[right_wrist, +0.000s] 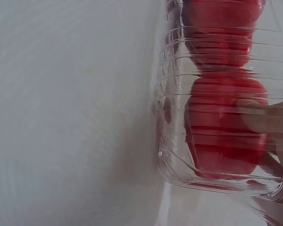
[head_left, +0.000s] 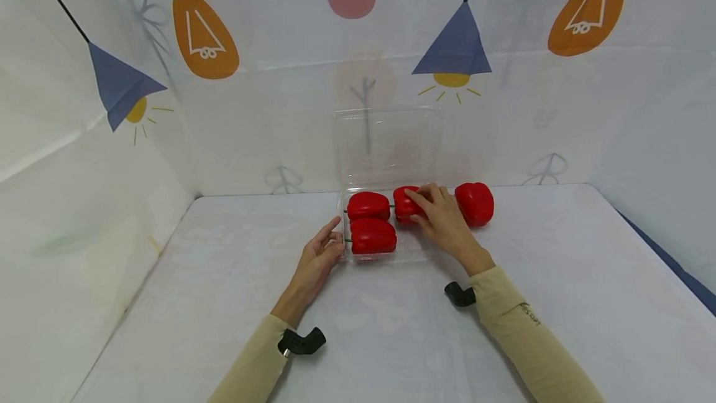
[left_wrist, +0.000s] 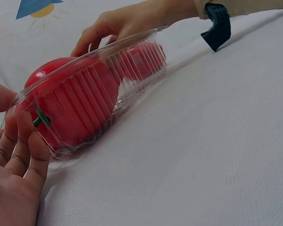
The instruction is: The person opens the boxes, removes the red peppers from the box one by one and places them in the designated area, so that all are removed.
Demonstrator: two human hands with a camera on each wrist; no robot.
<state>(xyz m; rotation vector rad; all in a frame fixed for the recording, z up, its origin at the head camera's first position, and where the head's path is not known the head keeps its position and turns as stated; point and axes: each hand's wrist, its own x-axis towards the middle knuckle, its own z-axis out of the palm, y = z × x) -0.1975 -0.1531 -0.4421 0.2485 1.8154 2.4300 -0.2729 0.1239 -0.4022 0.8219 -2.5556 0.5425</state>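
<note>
Over the clear box (head_left: 413, 242), the right hand (head_left: 445, 221) holds a red pepper (head_left: 406, 206).
Its thumb and fingers clasp the pepper inside, in the far row; the left hand (head_left: 314, 260) touches the left end, whether gripping I cannot tell. Two peppers (head_left: 373, 237) lie left, a loose pepper (head_left: 475, 204) outside, right; the lid (head_left: 386, 148) stands open behind. The step looks like seating this pepper; next calls for a gentle release.
</note>
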